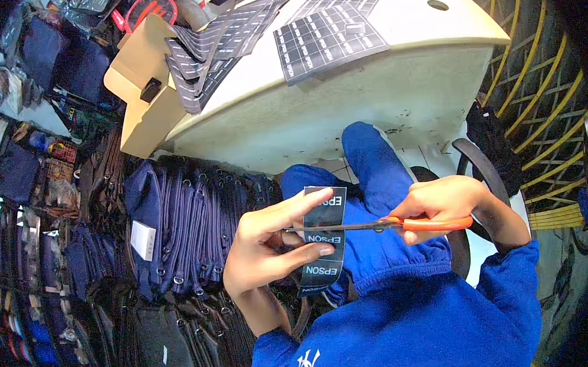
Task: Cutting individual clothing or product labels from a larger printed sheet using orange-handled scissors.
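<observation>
My left hand (256,249) pinches a narrow strip of black printed labels (323,273) that hangs upright above my lap. My fingers grip its edge above and below the scissor blades. In my right hand (442,204) is a pair of scissors (437,224) with orange handles, its blades pointing left across the strip between two labels. The blades look nearly closed on the strip; whether they have cut through, I cannot make out. Larger sheets of the same black labels (330,43) lie on the white table (426,27), one overhanging its near edge.
More label sheets (229,34) curl over an open cardboard box (145,119) holding a small black object (151,90). Navy strapped bags (188,225) are stacked at my left, with black ones (175,342) nearer. Yellow metal bars (541,105) rise on the right.
</observation>
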Motion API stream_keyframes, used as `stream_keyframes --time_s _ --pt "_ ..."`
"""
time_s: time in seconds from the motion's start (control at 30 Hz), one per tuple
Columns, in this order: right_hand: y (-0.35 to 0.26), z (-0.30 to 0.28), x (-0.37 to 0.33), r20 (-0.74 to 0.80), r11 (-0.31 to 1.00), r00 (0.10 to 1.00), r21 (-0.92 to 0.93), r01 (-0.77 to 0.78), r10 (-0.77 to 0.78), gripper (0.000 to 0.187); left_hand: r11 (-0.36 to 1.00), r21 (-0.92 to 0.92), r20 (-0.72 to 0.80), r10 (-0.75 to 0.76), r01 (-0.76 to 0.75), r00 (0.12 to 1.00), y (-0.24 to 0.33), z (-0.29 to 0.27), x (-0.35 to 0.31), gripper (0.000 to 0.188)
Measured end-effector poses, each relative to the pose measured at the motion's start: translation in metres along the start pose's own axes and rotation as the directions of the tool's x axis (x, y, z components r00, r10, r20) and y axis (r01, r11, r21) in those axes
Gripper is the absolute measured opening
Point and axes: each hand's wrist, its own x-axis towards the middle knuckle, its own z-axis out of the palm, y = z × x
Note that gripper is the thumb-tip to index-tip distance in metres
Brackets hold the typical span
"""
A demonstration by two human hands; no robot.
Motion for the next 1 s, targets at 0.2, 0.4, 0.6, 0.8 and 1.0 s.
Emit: stream_keyframes --time_s 0.2,0.4,0.6,0.8,1.0 --pt "0.0035 0.0001 -0.0012 0.000 1.000 1.000 -0.002 0.014 -0.014 0.048 0.999 -0.042 -0.026 -0.020 0.019 0.999 0.0012 0.0028 0.0006 0.063" --pt "0.0059 -0.0002 -0.0015 0.005 0.999 0.999 0.005 0.037 -0.037 0.042 1.000 -0.026 -0.014 0.000 0.000 1.000 0.0004 0.0019 0.0010 0.063" --pt "0.0056 0.0002 -0.0024 -0.018 0.999 0.999 0.000 0.036 -0.036 0.043 1.000 -0.013 -0.016 0.008 -0.008 1.000 0.0017 0.0021 0.0023 0.063" --pt "0.0033 0.0000 -0.0020 -0.002 1.000 1.000 -0.008 0.009 -0.009 0.047 1.000 0.005 -0.013 -0.012 0.012 1.000 -0.0003 0.0009 0.0001 0.063" --pt "0.0015 -0.0004 -0.0011 -0.012 0.999 1.000 -0.023 0.023 -0.023 0.047 0.996 -0.061 -0.068 -0.067 0.063 0.995 0.0005 0.0039 -0.0010 0.067"
